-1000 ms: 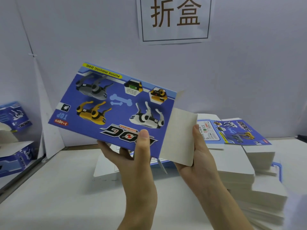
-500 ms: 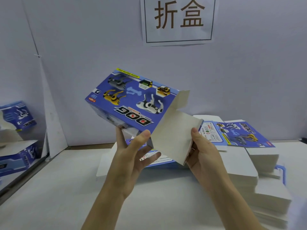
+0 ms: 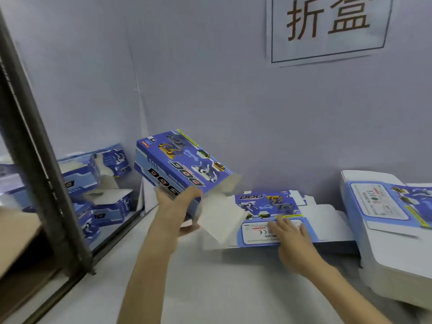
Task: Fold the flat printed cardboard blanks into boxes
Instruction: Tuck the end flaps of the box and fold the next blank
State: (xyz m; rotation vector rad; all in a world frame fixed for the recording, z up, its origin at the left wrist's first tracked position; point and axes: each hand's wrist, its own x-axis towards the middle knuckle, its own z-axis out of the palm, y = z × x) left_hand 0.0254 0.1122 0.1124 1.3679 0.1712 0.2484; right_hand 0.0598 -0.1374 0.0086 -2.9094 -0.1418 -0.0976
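Note:
My left hand (image 3: 178, 210) grips a folded blue printed box (image 3: 180, 166) by its lower end and holds it tilted above the table, left of centre. A white end flap (image 3: 219, 220) of the box hangs open to the right. My right hand (image 3: 288, 232) lies with straight fingers on a flat printed blank (image 3: 268, 204) spread on the white table. A tall stack of flat blanks (image 3: 385, 206) stands at the right.
Several folded blue boxes (image 3: 98, 183) lie piled at the left behind a dark metal post (image 3: 39, 148). A brown cardboard edge (image 3: 16, 235) shows at the far left. A paper sign (image 3: 327, 26) hangs on the grey wall. The white table (image 3: 210, 288) lies in front.
My left hand has carried the folded box down and leftward, alone. My right hand let go of the flap and came down onto the flat blank. The view swung left.

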